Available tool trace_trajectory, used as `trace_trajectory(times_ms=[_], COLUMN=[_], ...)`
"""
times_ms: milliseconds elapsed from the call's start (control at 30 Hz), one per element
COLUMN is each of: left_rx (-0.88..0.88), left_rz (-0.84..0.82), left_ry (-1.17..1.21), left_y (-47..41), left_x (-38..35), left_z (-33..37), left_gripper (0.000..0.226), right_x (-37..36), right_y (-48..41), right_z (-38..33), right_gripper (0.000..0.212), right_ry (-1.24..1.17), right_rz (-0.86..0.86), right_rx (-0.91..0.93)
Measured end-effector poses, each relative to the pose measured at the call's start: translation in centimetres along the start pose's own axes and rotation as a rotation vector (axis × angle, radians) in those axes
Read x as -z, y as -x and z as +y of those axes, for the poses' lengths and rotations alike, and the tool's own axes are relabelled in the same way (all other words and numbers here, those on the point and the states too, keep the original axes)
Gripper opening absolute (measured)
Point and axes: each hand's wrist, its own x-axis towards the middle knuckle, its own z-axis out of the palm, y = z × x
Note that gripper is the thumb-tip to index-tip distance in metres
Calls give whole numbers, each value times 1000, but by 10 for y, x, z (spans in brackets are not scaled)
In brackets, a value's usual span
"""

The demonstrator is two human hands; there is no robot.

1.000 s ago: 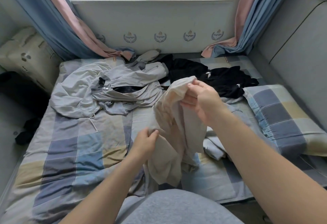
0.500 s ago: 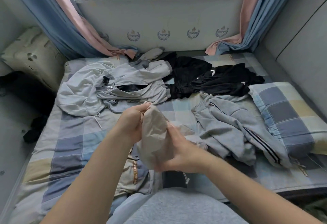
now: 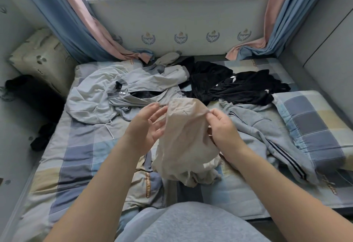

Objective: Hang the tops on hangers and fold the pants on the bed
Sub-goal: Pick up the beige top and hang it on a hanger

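I hold a beige garment point(image 3: 183, 138) up over the middle of the bed point(image 3: 80, 157). My right hand point(image 3: 222, 129) pinches its top edge at the right. My left hand point(image 3: 148, 125) is at its left side with fingers spread and relaxed, touching the cloth. The garment's lower part bunches on the bed. A light grey hoodie point(image 3: 95, 98) and a grey jacket point(image 3: 152, 90) lie at the back left. Black garments point(image 3: 229, 87) lie at the back centre. Grey pants with dark side stripes point(image 3: 267, 136) lie to the right. No hanger is in view.
A checked pillow point(image 3: 313, 127) lies at the right edge of the bed. Curtains point(image 3: 76, 22) hang at both sides of the window. A patterned cushion point(image 3: 38, 60) and dark items point(image 3: 42, 136) sit left of the bed. A padded wall point(image 3: 324, 41) bounds the right side.
The beige garment has been lifted and spread out. My hands moved apart from a bunched grip, the right one going right along the top edge, the left one opening.
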Motion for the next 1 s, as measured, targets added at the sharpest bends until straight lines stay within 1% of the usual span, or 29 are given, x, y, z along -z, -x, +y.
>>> trace_trajectory(times_ms=[67,133,200,233,267,333,433,467,500,533,600,633,667,733,767,800,867,900,967,1000], left_rx=[-14,-46,-64,-64,-64,-85,-229,-276,-299,-309,-303,-282,-250,-180,-156,-138,-106,-91,-60,-45], left_rz=[-133,-238,-281,-291,-305,-311,-165,-113,-72,-27,69,102,133,182,189,183,149,132,99,78], left_ry=[-280,-564,-806,-908,-970,-1012,-1092,-1094,-1058,-998,-848,-768,-701,-600,-570,-550,-519,-509,-501,-489], left_y=[1,3,4,4,4,4,-2,-4,-6,-7,-5,-4,-4,0,2,4,12,16,22,24], left_x=[5,6,6,5,4,1,3,5,7,9,8,6,2,-5,-8,-11,-19,-24,-30,-31], left_z=[-9,-22,-38,-47,-56,-73,-84,-83,-81,-78,-68,-62,-56,-45,-40,-35,-27,-23,-17,-15], left_gripper=[67,92,112,117,115,95,38,26,18,19,31,30,27,24,24,23,23,24,25,27], right_x=[4,8,11,12,13,14,18,20,23,26,30,31,32,30,28,25,19,15,9,5], right_y=[-3,-5,-5,-5,-6,-5,-4,-5,-6,-8,-11,-12,-11,-4,1,7,15,17,15,13], right_z=[-17,-32,-44,-48,-52,-59,-65,-65,-64,-62,-54,-48,-41,-25,-16,-6,14,24,43,50], right_gripper=[26,25,26,26,25,23,24,25,24,22,16,19,32,69,83,92,104,106,109,109], right_ry=[-135,-232,-304,-346,-387,-455,-510,-523,-538,-562,-579,-541,-465,-248,-143,-46,138,232,401,447], right_rz=[-1,-7,-6,-8,-12,-21,-7,17,42,61,68,59,40,-16,-66,-127,-243,-268,-250,-247], right_rx=[-71,-108,-115,-116,-117,-122,-113,-109,-109,-114,-120,-120,-115,-89,-77,-67,-63,-71,-105,-122])
